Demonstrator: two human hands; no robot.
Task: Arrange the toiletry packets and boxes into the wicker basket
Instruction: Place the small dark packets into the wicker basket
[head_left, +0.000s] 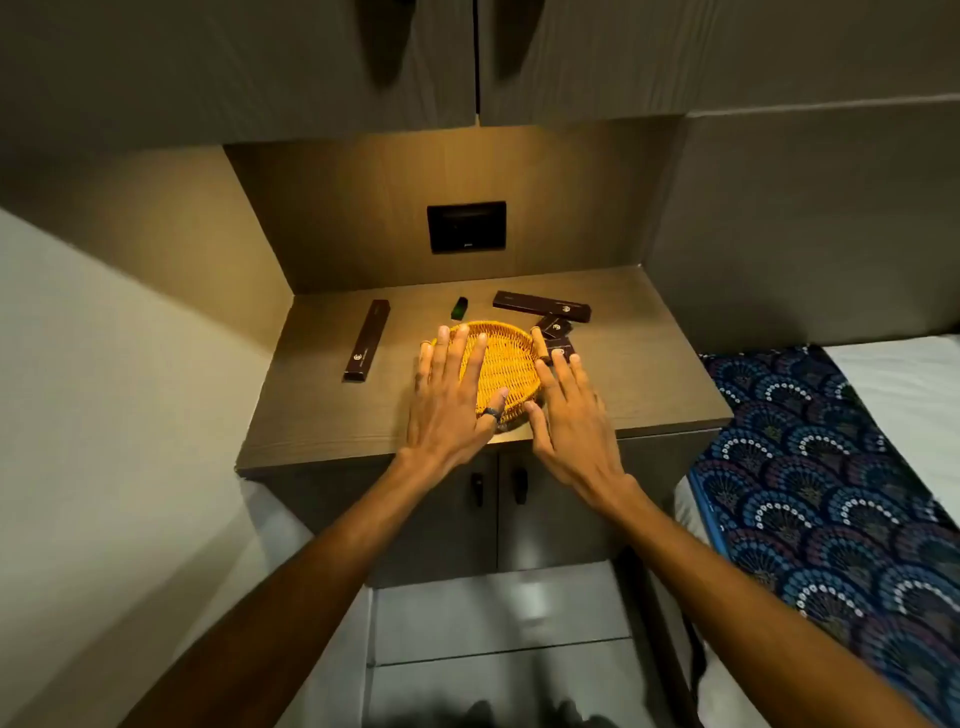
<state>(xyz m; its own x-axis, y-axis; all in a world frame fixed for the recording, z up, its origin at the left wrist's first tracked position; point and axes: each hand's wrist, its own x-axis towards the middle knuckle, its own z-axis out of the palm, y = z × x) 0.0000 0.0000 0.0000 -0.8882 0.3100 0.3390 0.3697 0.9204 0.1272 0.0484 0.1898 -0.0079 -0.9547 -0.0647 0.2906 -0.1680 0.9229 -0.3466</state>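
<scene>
the counter (649, 384) carries all things. the wicker basket (511, 364) lies between the two hands and is empty. the left hand (447, 400) is spread flat, released, over its left rim. the right hand (571, 415) is spread open beside its right rim, grasping nothing. beyond the right hand lie a long box (540, 305) and small boxes (555, 328); another long box (367, 340) lies left of the left hand.

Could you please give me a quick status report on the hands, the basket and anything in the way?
Left hand and right hand open, spread over round yellow wicker basket. Basket looks empty. Long dark brown boxes on wooden countertop. Nothing blocking.
</scene>
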